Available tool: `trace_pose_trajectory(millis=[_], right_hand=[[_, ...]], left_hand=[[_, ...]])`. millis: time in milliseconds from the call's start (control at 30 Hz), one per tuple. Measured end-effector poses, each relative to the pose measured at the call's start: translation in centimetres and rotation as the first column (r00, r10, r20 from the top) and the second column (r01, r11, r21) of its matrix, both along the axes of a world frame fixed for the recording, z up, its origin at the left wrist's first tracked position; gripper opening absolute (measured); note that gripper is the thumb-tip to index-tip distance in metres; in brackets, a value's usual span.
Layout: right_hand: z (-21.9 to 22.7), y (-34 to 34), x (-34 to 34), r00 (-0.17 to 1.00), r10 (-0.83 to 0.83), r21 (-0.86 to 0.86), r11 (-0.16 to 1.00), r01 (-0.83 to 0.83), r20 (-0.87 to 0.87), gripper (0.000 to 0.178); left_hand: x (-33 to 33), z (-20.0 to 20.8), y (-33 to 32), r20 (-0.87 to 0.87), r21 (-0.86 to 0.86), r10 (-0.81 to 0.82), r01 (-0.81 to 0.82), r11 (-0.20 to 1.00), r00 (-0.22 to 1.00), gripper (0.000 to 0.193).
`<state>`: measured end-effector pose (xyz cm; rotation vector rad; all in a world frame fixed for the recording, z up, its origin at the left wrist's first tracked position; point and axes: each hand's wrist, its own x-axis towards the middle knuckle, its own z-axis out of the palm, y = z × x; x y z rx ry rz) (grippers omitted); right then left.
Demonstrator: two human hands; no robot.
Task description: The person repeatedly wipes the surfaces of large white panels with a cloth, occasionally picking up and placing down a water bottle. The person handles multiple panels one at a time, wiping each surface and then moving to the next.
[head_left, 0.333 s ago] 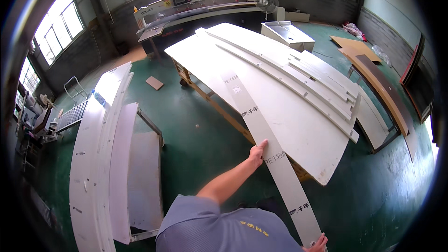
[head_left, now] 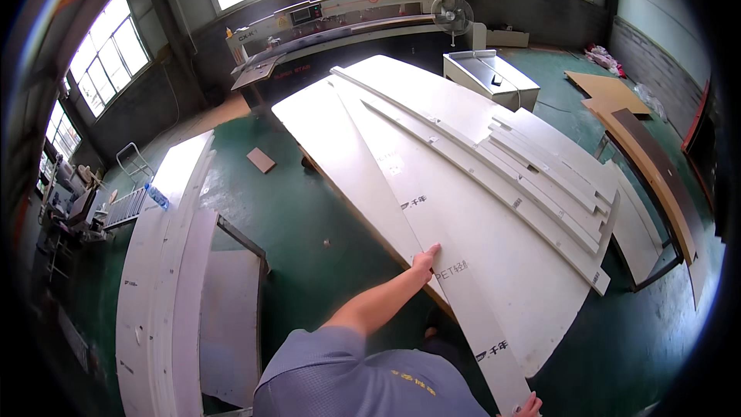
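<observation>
A long narrow white board (head_left: 457, 293) with dark printed marks runs away from me across a large white worktable (head_left: 502, 255). My left hand (head_left: 424, 259) grips the board's left edge partway along, with its thumb on top. Around the near end, at the lower rim, closes my right hand (head_left: 529, 405), partly cut off by the picture. The far part of the board lies over the table top, while its near end sticks out past the table's edge. The fingers under the board are hidden.
Several thin white strips (head_left: 482, 166) lie on the table's right half. Stacked long panels (head_left: 154, 262) stand at my left, with a plastic bottle (head_left: 157, 197) on them. A long machine (head_left: 340, 27) and a fan (head_left: 452, 15) are behind. Brown boards (head_left: 644, 158) rest at right.
The board has slid forward, its far end now farther up the table and lower against its surface. Both hands keep their hold. The view has shifted slightly.
</observation>
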<state>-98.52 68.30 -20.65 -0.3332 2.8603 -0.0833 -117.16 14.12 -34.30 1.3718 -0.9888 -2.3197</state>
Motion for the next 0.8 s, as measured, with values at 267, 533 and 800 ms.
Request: trace_pose_trajectory(millis=[267,533,800], right_hand=[[-3.8,-6.1,-27.6,0.997,0.019,-0.035,0.999,-0.017,0.076,0.107],[-8.9,-6.3,-52.7,1.0,0.029,0.152,0.988,-0.03,0.011,0.11],[-17.4,-28.4,-46.7,0.981,0.191,-0.168,0.969,-0.182,0.039,0.063]], left_hand=[[-10.5,0.1,-11.3,0.214,-0.24,-0.505,0.546,0.803,0.836,0.055],[10.5,-5.5,-18.4,0.451,-0.172,-0.527,0.65,0.74,0.72,0.047],[35.4,-7.0,-13.5,0.663,0.068,-0.303,0.349,0.935,0.684,0.032]])
